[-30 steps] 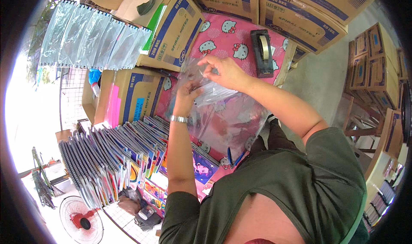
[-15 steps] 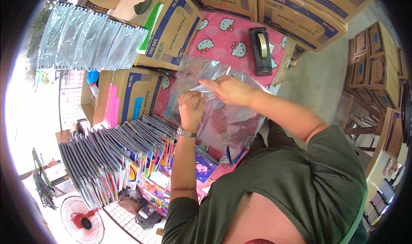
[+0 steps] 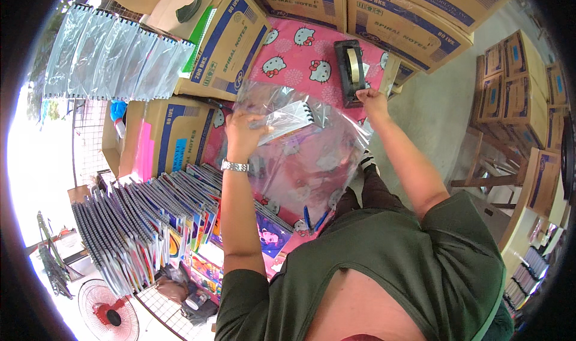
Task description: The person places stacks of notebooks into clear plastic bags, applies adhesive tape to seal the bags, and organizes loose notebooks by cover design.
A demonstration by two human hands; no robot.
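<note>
On the pink table lies a clear plastic bag point(image 3: 312, 152), wrinkled and spread wide. A small white spiral notebook point(image 3: 288, 119) with a black coil shows at its upper part; whether it is inside or under the film I cannot tell. My left hand point(image 3: 243, 134), with a metal watch at the wrist, is closed on the plastic at the notebook's left end. My right hand point(image 3: 373, 103) is at the near end of a black tape dispenser point(image 3: 354, 71), its fingers pinched together. What they pinch, if anything, is too small to make out.
A long row of spiral notebooks point(image 3: 144, 221) stands at the left. Cardboard cartons point(image 3: 222, 53) line the table's far and left sides. Blue-handled pliers or snips point(image 3: 309, 219) lie near my body. Plastic-covered notebooks point(image 3: 117, 56) stand atop the left carton. A fan point(image 3: 108, 311) is at the lower left.
My right hand has left the plastic and moved right to the tape dispenser. My left hand has shifted left and loosened from a fist. The white notebook now shows plainly.
</note>
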